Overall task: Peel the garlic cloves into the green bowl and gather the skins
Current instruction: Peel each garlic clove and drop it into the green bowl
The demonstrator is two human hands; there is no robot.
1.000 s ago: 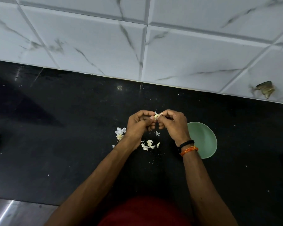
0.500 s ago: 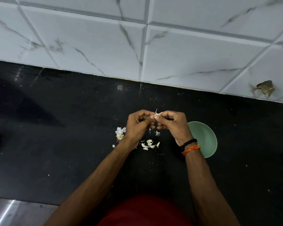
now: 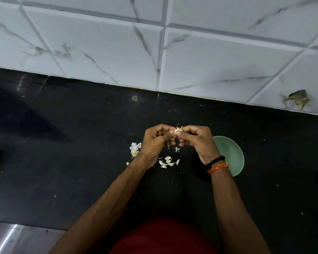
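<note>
Both grips pinching one garlic clove (image 3: pixel 177 132) at centre frame — left hand (image 3: pixel 155 139), right hand (image 3: pixel 196 141) — above the table (image 3: pixel 81 143), green bowl (image 3: pixel 231 156) just right; light, slippery, papery-skinned, likely best nipped at its ends.

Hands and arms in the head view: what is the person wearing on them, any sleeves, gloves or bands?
Both forearms are bare, with no sleeves or gloves in view. The left hand and its wrist carry nothing. The wrist of the right hand wears two thin bands side by side: a black band nearer the hand and an orange thread band behind it. No rings are visible.
</note>
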